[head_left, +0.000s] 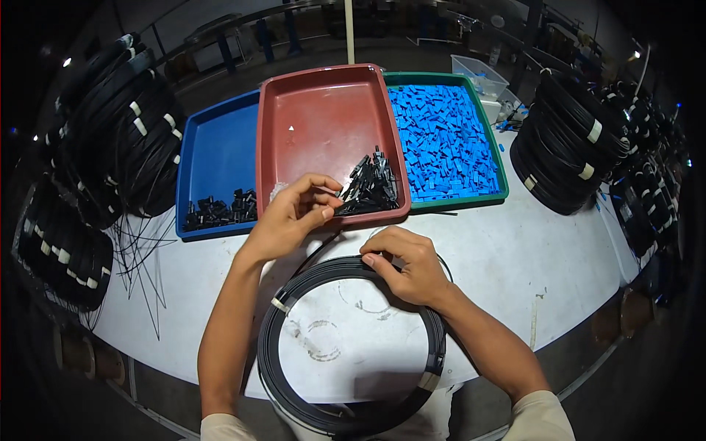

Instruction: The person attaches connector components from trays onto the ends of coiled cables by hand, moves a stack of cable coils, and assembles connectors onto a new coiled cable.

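A coil of thin black cable (269,360), bound with pale tape, lies at the table's near edge in front of me. My right hand (407,266) is closed on the coil's far side, thumb and fingertips pinching the cable there. Over the front rim of the red tray (316,110) is my left hand (296,217), its fingers curled but apart. Its fingertips reach the pile of small black connectors (373,184) in that tray's near right corner. Whether they touch a connector is hard to make out.
Left of the red tray, a blue tray (217,151) holds more black pieces. A green tray (502,173) on the right is full of small blue clips (445,143). Stacked black cable coils stand at the left (132,125) and right (570,143) of the white table (515,272).
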`<act>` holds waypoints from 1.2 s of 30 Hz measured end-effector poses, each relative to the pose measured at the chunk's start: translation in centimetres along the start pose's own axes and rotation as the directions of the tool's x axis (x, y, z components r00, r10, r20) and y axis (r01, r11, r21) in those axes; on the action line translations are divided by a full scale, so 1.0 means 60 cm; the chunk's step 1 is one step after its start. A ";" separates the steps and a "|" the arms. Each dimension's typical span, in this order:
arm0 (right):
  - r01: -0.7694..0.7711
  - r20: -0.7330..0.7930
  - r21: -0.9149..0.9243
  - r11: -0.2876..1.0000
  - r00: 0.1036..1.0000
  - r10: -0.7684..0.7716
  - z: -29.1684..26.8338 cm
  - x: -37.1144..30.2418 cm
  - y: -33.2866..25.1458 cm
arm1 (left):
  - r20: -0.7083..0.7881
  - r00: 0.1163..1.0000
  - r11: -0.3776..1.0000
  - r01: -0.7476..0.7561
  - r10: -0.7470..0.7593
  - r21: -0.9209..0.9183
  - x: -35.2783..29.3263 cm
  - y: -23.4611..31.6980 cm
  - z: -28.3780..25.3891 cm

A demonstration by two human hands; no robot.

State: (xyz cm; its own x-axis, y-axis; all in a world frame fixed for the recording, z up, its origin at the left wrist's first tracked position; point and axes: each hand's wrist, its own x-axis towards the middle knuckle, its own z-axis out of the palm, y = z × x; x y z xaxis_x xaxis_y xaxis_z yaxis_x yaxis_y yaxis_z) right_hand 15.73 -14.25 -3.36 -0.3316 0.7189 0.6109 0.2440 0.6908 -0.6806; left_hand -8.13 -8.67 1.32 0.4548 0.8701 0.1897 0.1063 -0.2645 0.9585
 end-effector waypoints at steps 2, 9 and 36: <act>0.024 0.010 -0.004 1.000 1.000 -0.024 0.001 0.000 0.001 | 0.012 1.000 0.995 -0.018 0.019 -0.095 -0.023 -0.006 0.005; 0.027 0.065 -0.009 1.000 0.998 -0.027 -0.003 0.001 -0.003 | -0.070 0.996 0.891 -0.074 0.047 -0.449 -0.068 -0.052 0.034; 0.161 0.136 -0.056 0.985 0.979 -0.152 0.000 -0.002 -0.010 | -0.011 0.916 0.881 -0.383 0.401 0.278 -0.083 -0.023 0.057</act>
State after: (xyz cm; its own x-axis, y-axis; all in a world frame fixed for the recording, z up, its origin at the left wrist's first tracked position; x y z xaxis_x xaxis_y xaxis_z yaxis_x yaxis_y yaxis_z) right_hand 15.61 -14.74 -3.02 -0.4852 0.5884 0.6468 0.2385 0.8008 -0.5495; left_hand -7.52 -14.08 -1.69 0.4496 0.6954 0.5606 0.1655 -0.6816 0.7128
